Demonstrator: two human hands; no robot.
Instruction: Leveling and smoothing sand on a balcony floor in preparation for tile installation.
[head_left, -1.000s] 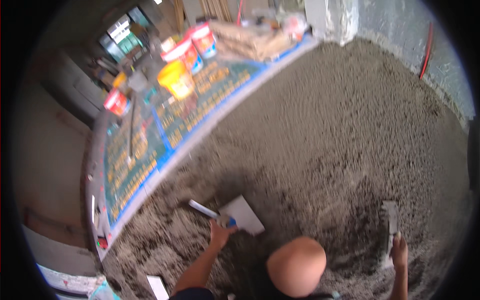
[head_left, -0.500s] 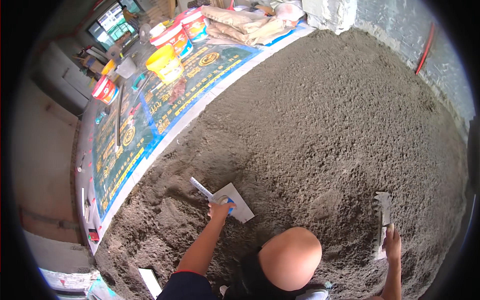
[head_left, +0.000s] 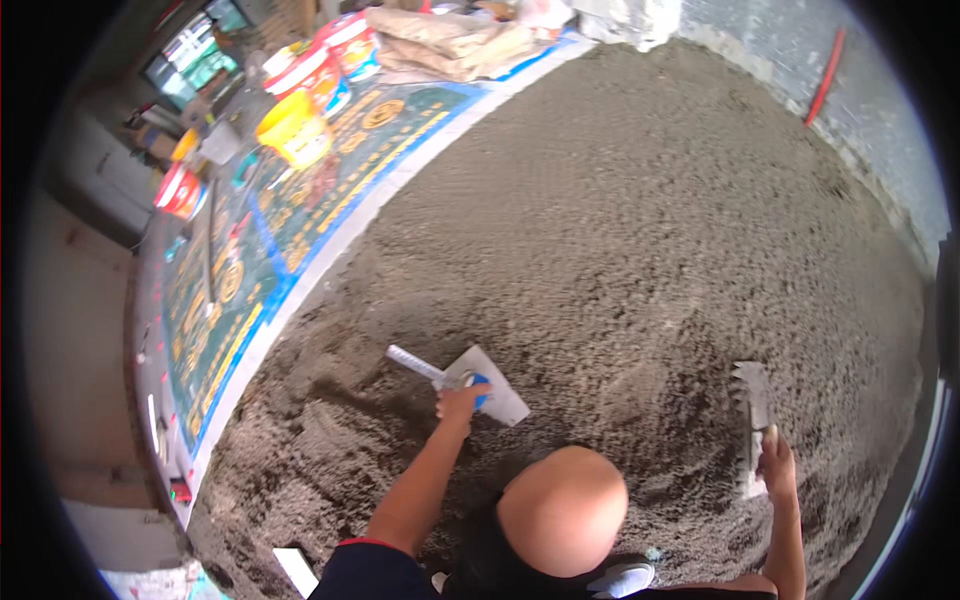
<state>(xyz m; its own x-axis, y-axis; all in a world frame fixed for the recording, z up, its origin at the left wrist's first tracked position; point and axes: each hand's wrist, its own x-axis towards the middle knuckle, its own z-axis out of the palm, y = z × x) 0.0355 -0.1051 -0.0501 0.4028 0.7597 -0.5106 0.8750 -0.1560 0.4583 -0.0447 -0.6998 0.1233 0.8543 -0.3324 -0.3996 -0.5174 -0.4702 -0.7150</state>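
Observation:
My left hand (head_left: 457,398) grips a round blue-and-silver tape measure (head_left: 474,390), with a short white marked strip (head_left: 410,362) sticking out to the left, over a pale square plate (head_left: 500,395) on the rough mortar bed (head_left: 620,250). My right hand (head_left: 778,462) is closed on the handle of a notched steel trowel (head_left: 752,395), held low on the mortar at the right. My bare knee (head_left: 560,510) is at bottom middle, with a white shoe (head_left: 622,580) beside it and a white strip (head_left: 295,568) lying to the left.
Along the left runs a green printed protective sheet (head_left: 220,310) with a yellow bucket (head_left: 295,125), red-and-white pails (head_left: 180,188), a long bar (head_left: 210,250) and brown sacks (head_left: 440,45). A plastered wall (head_left: 760,50) with a red pipe (head_left: 825,75) bounds the right.
The view has shifted, moving the buckets and sheet left and up. My left hand and tool are higher in the picture; my right hand and trowel are higher and slightly left.

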